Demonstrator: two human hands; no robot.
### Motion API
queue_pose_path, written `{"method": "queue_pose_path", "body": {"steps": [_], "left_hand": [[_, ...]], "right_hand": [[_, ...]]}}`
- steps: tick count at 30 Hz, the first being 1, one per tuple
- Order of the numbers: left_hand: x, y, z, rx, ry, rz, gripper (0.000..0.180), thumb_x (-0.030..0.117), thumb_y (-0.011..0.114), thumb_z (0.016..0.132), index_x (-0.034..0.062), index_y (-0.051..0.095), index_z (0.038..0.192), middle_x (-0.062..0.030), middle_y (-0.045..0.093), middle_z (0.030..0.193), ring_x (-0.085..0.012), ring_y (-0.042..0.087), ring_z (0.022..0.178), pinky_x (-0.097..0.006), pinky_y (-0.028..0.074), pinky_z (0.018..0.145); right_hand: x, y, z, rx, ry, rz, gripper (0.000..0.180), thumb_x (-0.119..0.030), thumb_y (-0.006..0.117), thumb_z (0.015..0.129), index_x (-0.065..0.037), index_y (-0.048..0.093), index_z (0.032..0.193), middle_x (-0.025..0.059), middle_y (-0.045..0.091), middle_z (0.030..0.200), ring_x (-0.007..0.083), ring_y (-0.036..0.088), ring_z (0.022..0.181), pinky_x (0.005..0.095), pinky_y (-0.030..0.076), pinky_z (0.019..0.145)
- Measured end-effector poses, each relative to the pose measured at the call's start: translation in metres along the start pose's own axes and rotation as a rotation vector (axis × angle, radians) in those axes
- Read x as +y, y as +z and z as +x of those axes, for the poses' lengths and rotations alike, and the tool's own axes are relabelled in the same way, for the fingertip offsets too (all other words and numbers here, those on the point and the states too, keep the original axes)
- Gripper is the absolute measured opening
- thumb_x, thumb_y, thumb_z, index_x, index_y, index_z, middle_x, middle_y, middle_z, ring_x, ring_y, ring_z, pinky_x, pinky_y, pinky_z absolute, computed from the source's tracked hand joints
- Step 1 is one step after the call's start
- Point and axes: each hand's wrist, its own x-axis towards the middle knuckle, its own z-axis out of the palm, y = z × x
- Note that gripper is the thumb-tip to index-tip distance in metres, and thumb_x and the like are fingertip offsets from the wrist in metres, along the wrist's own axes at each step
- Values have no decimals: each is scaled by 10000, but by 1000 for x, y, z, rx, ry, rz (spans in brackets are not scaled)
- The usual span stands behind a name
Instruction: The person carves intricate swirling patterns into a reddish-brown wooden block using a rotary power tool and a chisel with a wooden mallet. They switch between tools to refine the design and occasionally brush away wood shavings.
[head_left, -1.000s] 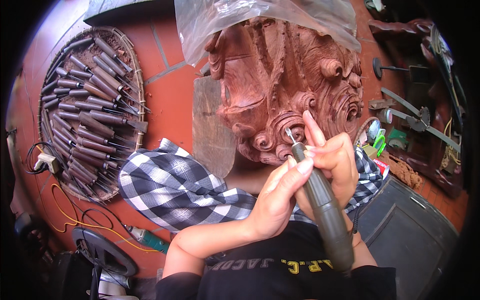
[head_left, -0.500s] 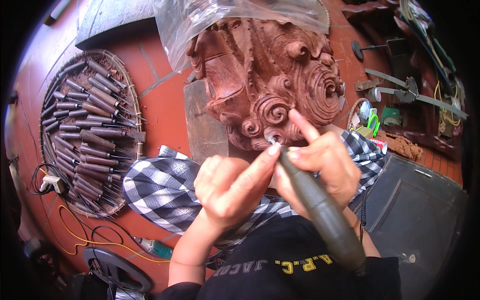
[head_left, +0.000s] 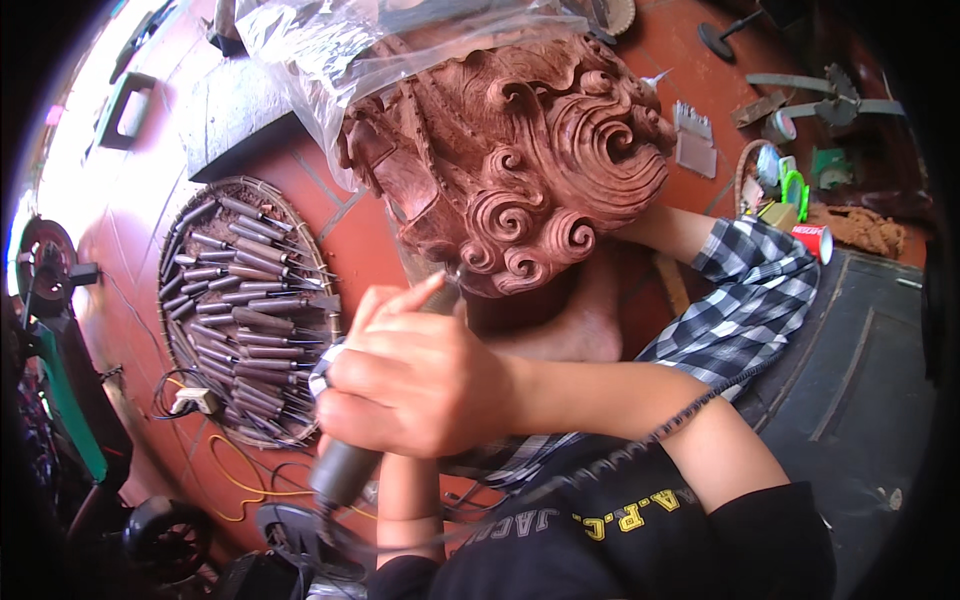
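A reddish-brown wood carving (head_left: 520,170) with deep spiral curls sits in front of me, and my bare foot (head_left: 590,315) rests below it. My right hand (head_left: 415,375) reaches across to the left and is closed round a grey rotary carving tool (head_left: 345,475). The tool's tip is at the carving's lower left edge, by a small curl; whether it touches is hard to see. My left forearm (head_left: 408,510) rises behind the right hand, which hides most of the left hand. A dark coiled cord (head_left: 690,410) lies over my right forearm.
A round basket (head_left: 325,260) of several wooden-handled chisels (head_left: 262,318) stands on the tiled floor at left. Clear plastic sheeting (head_left: 290,60) covers the carving's far end. A red cup (head_left: 812,243) and green scissors (head_left: 795,190) are at right, near a dark panel (head_left: 850,350).
My right hand has swung left with the tool, whose body now points to the lower left. Its tip has moved left along the carving's lower edge. The left hand has become mostly hidden.
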Motion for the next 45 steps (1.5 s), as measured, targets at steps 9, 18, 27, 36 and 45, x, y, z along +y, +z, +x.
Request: {"method": "queue_pose_path", "body": {"steps": [9, 18, 27, 36, 45], "left_hand": [[29, 4, 66, 35, 198, 13, 326, 61, 797, 704, -8, 690, 1005, -139, 603, 1098, -315, 585, 1125, -459, 465, 1033], [14, 18, 75, -4, 283, -21, 314, 89, 822, 751, 0, 701, 1027, -129, 621, 1046, -330, 633, 1060, -465, 492, 1013], [25, 17, 80, -13, 229, 270, 320, 91, 837, 715, 30, 744, 1015, -80, 689, 979, -240, 642, 992, -350, 499, 908], [23, 12, 70, 66, 202, 270, 322, 80, 847, 696, 62, 764, 1006, -54, 682, 954, -195, 620, 923, -305, 491, 841], [18, 18, 66, 58, 167, 221, 319, 68, 850, 694, 62, 765, 1001, -50, 662, 950, -189, 613, 912, -301, 489, 827]], "right_hand": [[30, 15, 30, 61, 67, -120, 158, -189, 631, 802, -33, 605, 799, 96, 567, 641, 219, 625, 542, 337, 464, 466], [45, 13, 25, 74, 78, -154, 197, -194, 636, 809, -12, 655, 884, 94, 586, 613, 218, 616, 520, 334, 429, 426], [54, 17, 26, 76, 30, -173, 159, -183, 648, 805, -26, 655, 782, 97, 589, 570, 198, 602, 480, 323, 413, 396], [47, 24, 21, 92, 30, -161, 187, -178, 651, 781, -9, 679, 858, 111, 603, 583, 213, 612, 490, 354, 433, 412], [56, 12, 21, 98, -6, -136, 185, -192, 647, 799, -53, 644, 677, 125, 597, 571, 220, 618, 492, 363, 449, 429]]}}
